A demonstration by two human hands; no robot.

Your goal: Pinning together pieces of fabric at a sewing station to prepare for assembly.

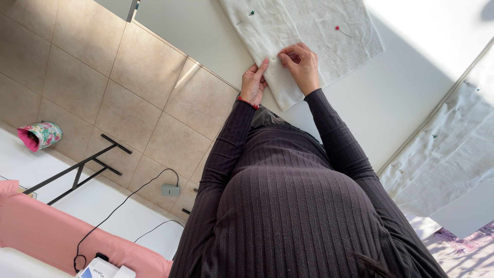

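Note:
A folded white fabric (314, 31) lies on a white table (401, 77), with a green-headed pin (251, 13) and a red-headed pin (337, 28) stuck in it. My left hand (253, 82), a red bracelet at its wrist, holds the fabric's near folded edge with the index finger stretched along it. My right hand (302, 64) pinches the same edge just beside it, fingertips closed together on the fold. Whether a pin is between those fingers cannot be made out. Both arms are in dark ribbed sleeves.
A second white fabric (453, 149) with small pins lies at the right, and a purple patterned cloth (463, 252) at the bottom right. On the left are the tiled floor (128, 87), a black metal frame (82, 170), a grey adapter (170, 190) with cable, a pink cloth (62, 237) and a floral pouch (40, 135).

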